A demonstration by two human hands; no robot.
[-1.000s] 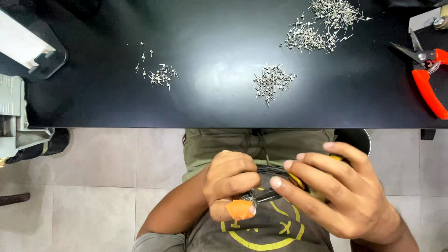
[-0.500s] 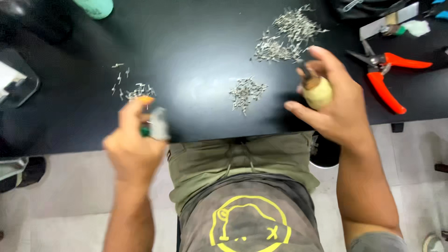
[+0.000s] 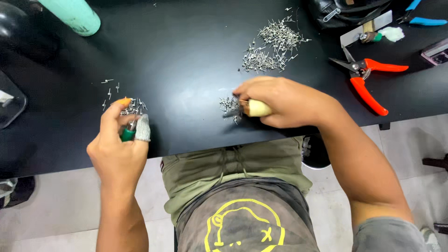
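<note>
My left hand (image 3: 119, 144) is closed around a small green-handled tool (image 3: 127, 134); its fingertips wear an orange cot and a grey one. It hovers at a small scatter of tiny metal pins (image 3: 133, 106) on the black table (image 3: 186, 60). My right hand (image 3: 280, 100) grips a pale wooden-handled tool (image 3: 258, 108), whose tip touches the middle pile of pins (image 3: 229, 105). A larger heap of pins (image 3: 273, 46) lies further back.
Red-handled snips (image 3: 368, 79) lie on the table to the right, with blue-handled pliers (image 3: 422, 19) and a black bag (image 3: 347, 11) behind them. A mint-green bottle (image 3: 77, 16) stands at the back left. A dark tray (image 3: 7, 100) sits at the left edge.
Both hands rose from my lap to the table. The left hand settled at the left scatter of pins; the right hand dropped from the far heap to the middle pile.
</note>
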